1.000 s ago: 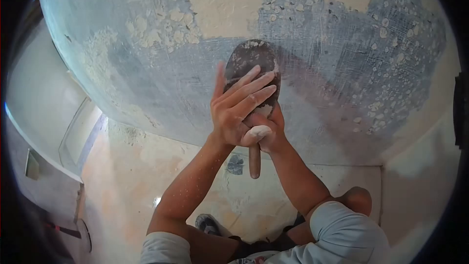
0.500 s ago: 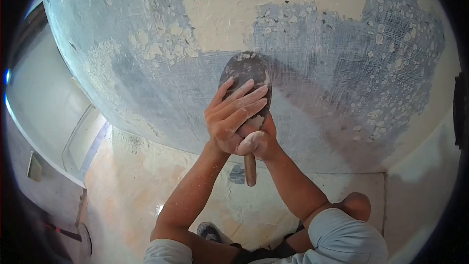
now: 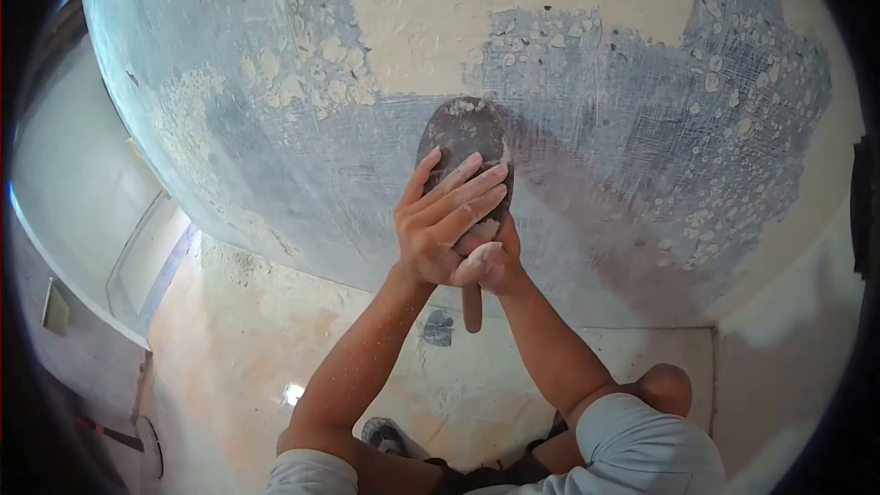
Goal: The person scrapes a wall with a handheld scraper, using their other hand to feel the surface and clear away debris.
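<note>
A dark oval tool (image 3: 466,124) with a short brown handle (image 3: 472,308) lies against the patchy wall (image 3: 568,137), its blade dotted with pale residue. My left hand (image 3: 449,220) rests on the blade, fingers spread and dusted white, thumb to the right. Behind it, my right hand (image 3: 506,257) is closed around the lower part of the tool near the handle; most of its fingers are hidden. Grey-blue areas with pale blisters and cream areas cover the wall around the tool.
A pale door (image 3: 82,174) stands at the left. The stained floor (image 3: 266,330) has a dark patch (image 3: 438,328) below the handle. My shoe (image 3: 385,436) shows at the bottom. A red and black object (image 3: 110,434) is at the lower left.
The view has shifted slightly. Both hands and the tool appear a little to the right, and the handle's end shows slightly higher. The hold on the tool looks unchanged.
</note>
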`<action>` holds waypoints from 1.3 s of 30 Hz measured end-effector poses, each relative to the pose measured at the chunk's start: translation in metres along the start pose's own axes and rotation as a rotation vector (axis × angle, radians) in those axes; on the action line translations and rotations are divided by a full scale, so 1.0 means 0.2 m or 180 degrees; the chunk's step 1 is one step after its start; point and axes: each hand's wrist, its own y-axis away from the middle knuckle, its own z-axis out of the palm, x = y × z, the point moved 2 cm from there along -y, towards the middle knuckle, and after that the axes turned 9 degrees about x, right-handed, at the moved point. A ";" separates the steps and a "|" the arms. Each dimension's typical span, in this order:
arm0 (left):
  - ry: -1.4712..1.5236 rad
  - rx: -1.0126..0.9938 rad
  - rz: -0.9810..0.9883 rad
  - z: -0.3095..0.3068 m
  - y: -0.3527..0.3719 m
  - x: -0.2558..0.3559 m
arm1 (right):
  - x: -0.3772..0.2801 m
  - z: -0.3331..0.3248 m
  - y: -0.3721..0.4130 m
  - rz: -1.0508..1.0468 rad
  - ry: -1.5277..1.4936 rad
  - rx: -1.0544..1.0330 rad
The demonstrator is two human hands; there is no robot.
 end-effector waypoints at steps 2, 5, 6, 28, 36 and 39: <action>-0.0028 0.0075 0.0023 0.01 -0.05 -0.01 | -0.02 0.02 -0.03 0.0001 0.0250 0.0116; 0.0060 0.0239 0.0047 0.01 -0.10 -0.01 | -0.03 0.01 -0.06 -0.0456 0.0233 -0.0033; 0.0110 0.0208 0.0008 0.01 -0.08 -0.01 | -0.04 0.02 -0.04 -0.0241 0.0196 0.0128; 0.0003 0.0200 0.0012 0.01 -0.07 0.00 | -0.07 0.02 -0.05 0.0310 -0.0438 0.0336; 0.0170 0.0237 -0.0056 0.01 0.00 0.02 | -0.01 -0.03 0.03 0.0009 0.0264 0.0323; 0.0212 0.0256 -0.0016 0.02 0.00 -0.03 | -0.05 -0.01 0.02 0.0025 0.0163 0.0329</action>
